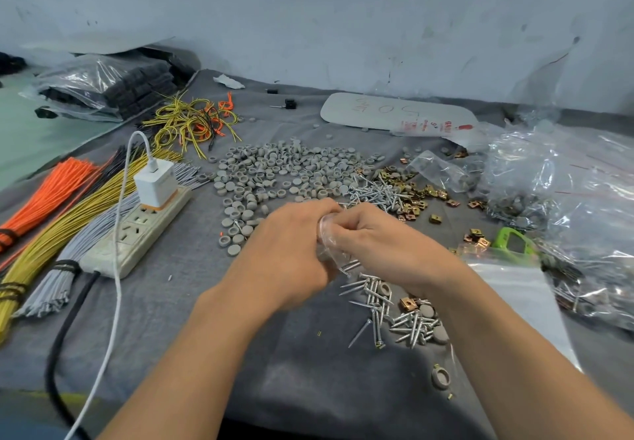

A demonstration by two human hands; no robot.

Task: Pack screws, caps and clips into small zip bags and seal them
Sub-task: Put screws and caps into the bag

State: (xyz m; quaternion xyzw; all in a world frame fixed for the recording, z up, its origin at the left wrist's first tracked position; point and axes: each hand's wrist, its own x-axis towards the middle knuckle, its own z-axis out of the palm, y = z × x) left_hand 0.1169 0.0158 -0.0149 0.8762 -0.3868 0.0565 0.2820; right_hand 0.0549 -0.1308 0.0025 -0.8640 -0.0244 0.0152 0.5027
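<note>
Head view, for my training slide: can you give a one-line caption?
Both hands, left and right, hold a small clear bag with screws over the grey cloth.

Clear zip bag [329,244] w/ screws [353,264], held mid-table.

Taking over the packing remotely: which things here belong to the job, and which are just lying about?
Job:
small zip bag held in left hand and right hand
screws
grey caps
brass clips
filled bags

Lying about:
power strip
white charger
cable ties
wire loops
</note>
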